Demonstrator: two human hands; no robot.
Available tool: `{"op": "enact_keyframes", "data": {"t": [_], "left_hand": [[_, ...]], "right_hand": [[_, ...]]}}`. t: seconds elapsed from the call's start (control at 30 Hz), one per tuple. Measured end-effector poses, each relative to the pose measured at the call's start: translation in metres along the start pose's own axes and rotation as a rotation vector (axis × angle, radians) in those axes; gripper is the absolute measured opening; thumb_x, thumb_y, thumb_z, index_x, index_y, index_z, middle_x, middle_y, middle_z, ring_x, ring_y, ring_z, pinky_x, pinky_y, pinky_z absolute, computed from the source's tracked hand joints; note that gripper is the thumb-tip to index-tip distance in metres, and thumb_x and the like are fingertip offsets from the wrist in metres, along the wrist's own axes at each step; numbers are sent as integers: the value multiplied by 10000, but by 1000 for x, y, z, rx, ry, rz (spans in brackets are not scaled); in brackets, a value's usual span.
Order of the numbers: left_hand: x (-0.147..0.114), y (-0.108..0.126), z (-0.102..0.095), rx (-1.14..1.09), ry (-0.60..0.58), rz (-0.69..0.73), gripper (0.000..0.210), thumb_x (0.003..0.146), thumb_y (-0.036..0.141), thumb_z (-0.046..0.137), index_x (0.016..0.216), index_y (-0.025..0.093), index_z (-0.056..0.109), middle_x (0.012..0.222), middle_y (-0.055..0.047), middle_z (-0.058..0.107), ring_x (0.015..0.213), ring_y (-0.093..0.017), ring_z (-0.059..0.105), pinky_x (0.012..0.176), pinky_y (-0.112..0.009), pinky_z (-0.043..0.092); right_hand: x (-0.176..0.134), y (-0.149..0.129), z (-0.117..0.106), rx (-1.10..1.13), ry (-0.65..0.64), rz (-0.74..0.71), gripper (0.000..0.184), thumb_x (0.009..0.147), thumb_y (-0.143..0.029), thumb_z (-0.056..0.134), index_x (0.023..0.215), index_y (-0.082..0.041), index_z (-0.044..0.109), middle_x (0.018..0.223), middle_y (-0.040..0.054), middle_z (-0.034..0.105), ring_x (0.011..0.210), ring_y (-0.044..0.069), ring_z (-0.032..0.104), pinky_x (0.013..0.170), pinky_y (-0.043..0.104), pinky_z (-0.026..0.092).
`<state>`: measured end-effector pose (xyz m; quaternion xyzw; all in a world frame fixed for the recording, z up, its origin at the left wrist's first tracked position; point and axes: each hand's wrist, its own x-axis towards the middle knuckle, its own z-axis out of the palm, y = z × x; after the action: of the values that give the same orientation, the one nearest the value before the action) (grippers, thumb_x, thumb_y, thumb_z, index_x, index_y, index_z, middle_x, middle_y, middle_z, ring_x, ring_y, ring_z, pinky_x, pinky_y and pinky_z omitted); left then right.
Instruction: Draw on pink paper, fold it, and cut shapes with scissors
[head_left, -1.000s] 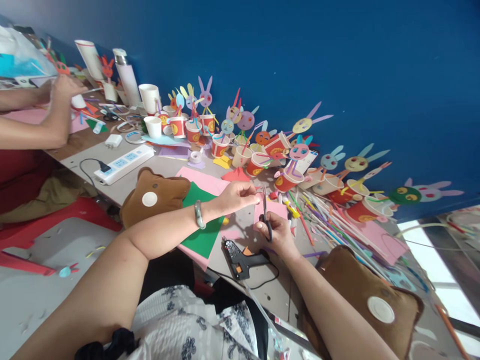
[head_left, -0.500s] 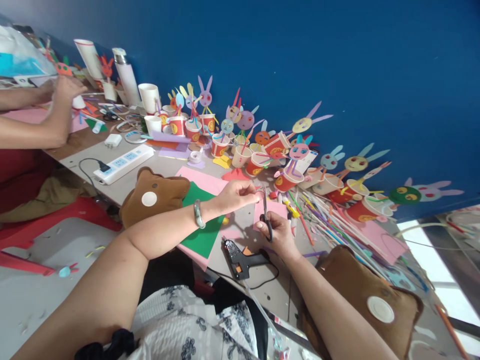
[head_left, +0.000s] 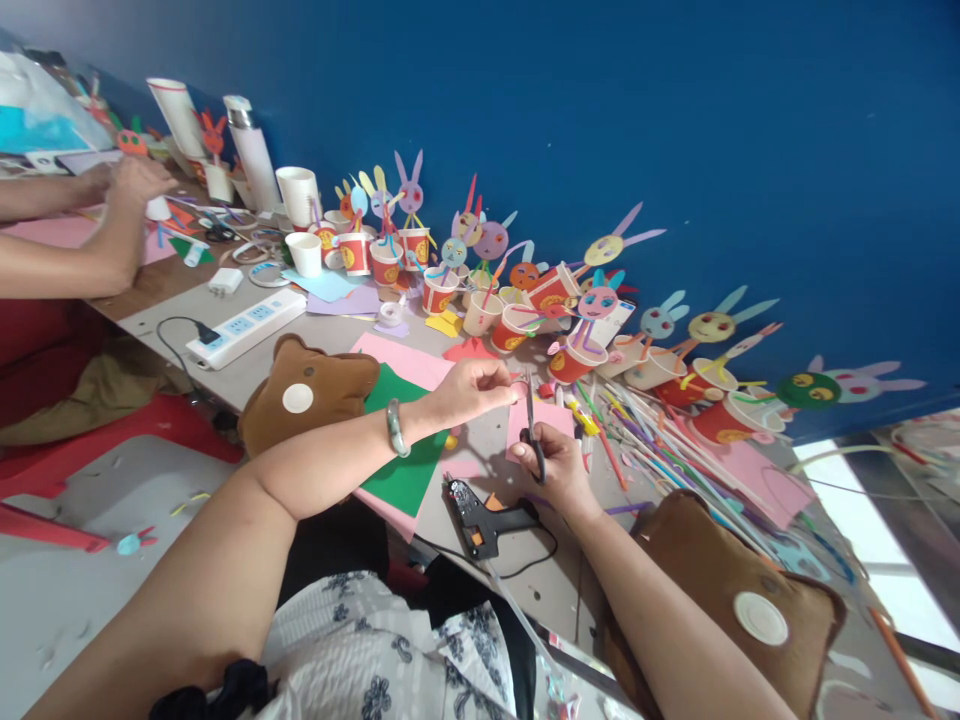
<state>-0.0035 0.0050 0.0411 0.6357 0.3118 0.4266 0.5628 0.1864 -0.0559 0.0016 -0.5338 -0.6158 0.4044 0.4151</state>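
My left hand (head_left: pixel 480 388) is closed in a pinch on a small piece of pink paper (head_left: pixel 519 390), held above the table. In my right hand (head_left: pixel 559 465) is a pair of scissors (head_left: pixel 534 440), my fingers through the black handles. The blades point away from me and meet the paper's edge; whether they are parted is hard to see. Beneath the scissors lies a pink paper sheet (head_left: pixel 551 422). A black glue gun (head_left: pixel 487 515) rests on the table just in front of my body, and a green sheet (head_left: pixel 409 450) lies under my left wrist.
Paper cups with rabbit figures (head_left: pixel 517 325) line the blue wall. Pipe cleaners (head_left: pixel 652 440) lie spread at right. Brown cushions (head_left: pixel 311 385) sit at either side, with a power strip (head_left: pixel 247 325) at left. Another person's hands (head_left: pixel 139 180) work at far left.
My hands, the scissors and the pink piece stay almost where they were. By the white cups, a light blue sheet now shows where a raised purple sheet and an orange one lay.
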Motion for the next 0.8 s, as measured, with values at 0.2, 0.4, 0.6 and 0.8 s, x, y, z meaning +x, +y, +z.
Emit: {"op": "enact_keyframes", "data": {"t": [0.2,0.4,0.6,0.8], "left_hand": [[1,0,-1,-20,12,-1,285,765,395,682,699,157,541,627,30,504,572,-67,410,539,-235,292],[1,0,-1,-35,22,23,301,757,410,691,691,156,543,622,29,502,587,-72,433,555,-235,315],[1,1,-1,-42,37,41,279,770,376,694,688,156,545,634,19,521,605,-78,456,578,-240,345],[0,1,-1,-53,31,48,265,792,363,698,706,147,571,647,11,550,621,-80,487,603,-241,379]], "right_hand": [[-1,0,0,0,-11,2,546,684,-622,775,607,-226,407,499,-64,365,492,90,283,452,247,212],[-1,0,-1,-10,-17,-5,553,686,-643,768,611,-227,410,502,-63,363,493,92,285,452,250,208],[-1,1,-2,-4,-37,7,549,702,-647,749,612,-228,405,502,-60,370,496,92,278,464,253,208],[-1,0,-1,-2,-32,-1,537,715,-626,748,614,-227,404,511,-61,372,500,93,286,470,253,211]]}}
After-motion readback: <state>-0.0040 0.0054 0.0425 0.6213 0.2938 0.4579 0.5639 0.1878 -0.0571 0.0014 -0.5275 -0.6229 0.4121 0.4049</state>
